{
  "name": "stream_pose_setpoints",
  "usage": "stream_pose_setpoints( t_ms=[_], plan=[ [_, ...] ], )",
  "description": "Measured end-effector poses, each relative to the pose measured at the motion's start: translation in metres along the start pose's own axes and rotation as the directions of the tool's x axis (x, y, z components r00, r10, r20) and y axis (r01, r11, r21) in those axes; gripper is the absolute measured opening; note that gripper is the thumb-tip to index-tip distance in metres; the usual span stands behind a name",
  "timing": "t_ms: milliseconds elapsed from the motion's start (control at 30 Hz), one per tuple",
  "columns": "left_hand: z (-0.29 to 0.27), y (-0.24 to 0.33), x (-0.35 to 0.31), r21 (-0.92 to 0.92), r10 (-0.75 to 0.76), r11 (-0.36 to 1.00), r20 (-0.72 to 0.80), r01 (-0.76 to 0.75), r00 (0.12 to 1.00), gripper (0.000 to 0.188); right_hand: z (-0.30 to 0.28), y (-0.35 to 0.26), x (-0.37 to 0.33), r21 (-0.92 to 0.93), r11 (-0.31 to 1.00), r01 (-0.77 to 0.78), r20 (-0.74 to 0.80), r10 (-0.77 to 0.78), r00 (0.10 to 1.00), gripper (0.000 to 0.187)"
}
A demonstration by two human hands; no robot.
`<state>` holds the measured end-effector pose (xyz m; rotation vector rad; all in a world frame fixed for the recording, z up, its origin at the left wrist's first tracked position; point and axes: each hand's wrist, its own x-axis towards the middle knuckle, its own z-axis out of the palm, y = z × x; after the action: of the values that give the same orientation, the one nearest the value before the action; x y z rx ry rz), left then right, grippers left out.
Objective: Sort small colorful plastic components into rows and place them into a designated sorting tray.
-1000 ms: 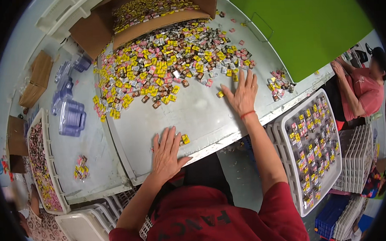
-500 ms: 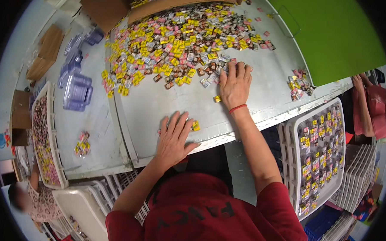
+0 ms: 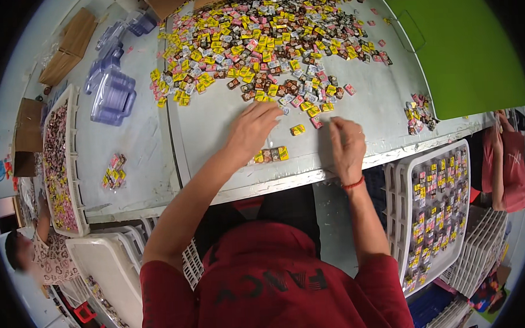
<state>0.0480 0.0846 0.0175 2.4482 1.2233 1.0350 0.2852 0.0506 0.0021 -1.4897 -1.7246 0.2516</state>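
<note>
My left hand [image 3: 252, 131] reaches to the near edge of a pile of small wrapped pieces [image 3: 257, 53] in yellow, pink, brown and white. Its fingers are pressed together; whatever they hold is hidden. Right of a loose cluster of these pieces [image 3: 313, 106], my right hand [image 3: 349, 145] hovers low, fingers loosely curled, thumb apart, nothing visible in it. A yellow piece [image 3: 298, 129] lies alone between the hands. Closer to me, below my left hand, a short row of brown and yellow pieces [image 3: 271, 155] lies side by side near the table edge.
Nested clear plastic trays [image 3: 113, 97] and a filled clear pack [image 3: 115, 171] lie at left. Beyond them is a crate of pieces [image 3: 60, 161]. A green board [image 3: 468, 43] covers the far right. Filled packs fill a white crate [image 3: 434, 215]. Other people work at both sides.
My left hand has moved up and away from the row, uncovering it. My right hand has drawn back toward me, and a cluster of pieces now lies spread nearer. The whole view has shifted slightly.
</note>
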Motion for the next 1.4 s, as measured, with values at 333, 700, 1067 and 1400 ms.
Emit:
stream_pose_setpoints(
  t_ms=[333,700,1067,1400],
  plan=[
    [0.018,-0.007,0.006,-0.038,0.041,0.999,0.09,-0.038,0.995,0.021,0.02,-0.024,-0.001,-0.219,0.969,0.117,0.085,-0.1,0.991,0.028],
    [0.01,-0.008,0.024,-0.259,0.007,0.958,0.448,0.122,0.894,0.039,-0.002,-0.017,0.019,-0.022,0.992,0.125,0.254,-0.116,0.96,0.032],
    [0.023,-0.005,0.026,-0.209,0.162,0.975,0.401,-0.082,0.902,0.04,0.005,-0.015,0.021,-0.017,0.978,0.206,0.24,-0.196,0.951,0.025],
    [0.02,-0.011,0.03,-0.293,-0.004,0.952,0.283,0.09,0.959,0.022,0.001,-0.011,0.026,0.009,0.982,0.188,0.277,-0.183,0.943,0.017]
  ],
)
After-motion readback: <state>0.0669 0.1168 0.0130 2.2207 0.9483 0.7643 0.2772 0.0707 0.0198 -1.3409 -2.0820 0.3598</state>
